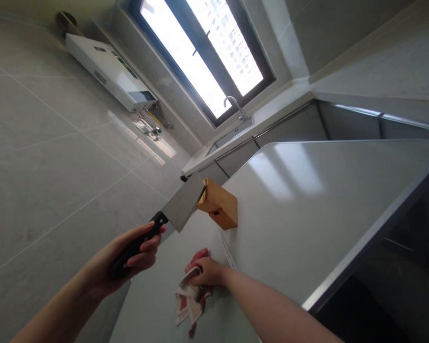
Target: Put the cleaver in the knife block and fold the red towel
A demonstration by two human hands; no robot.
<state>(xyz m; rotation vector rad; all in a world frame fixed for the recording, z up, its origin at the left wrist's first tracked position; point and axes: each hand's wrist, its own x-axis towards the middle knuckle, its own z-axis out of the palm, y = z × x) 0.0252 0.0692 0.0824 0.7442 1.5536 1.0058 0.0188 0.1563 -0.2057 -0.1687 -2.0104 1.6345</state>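
I see the cleaver (184,206) at centre frame: a smooth steel blade with a dull satin sheen, and a glossy black handle that looks like plastic. Just right of it sits a matt, warm-toned wooden block (219,208). At lower centre I've got a soft, crumpled red-and-white cloth (191,297). The counter (307,200) is smooth and glossy, throwing back window light. On the left the wall tiles (39,157) are polished grey. The tap (236,107) at upper centre is shiny metal.
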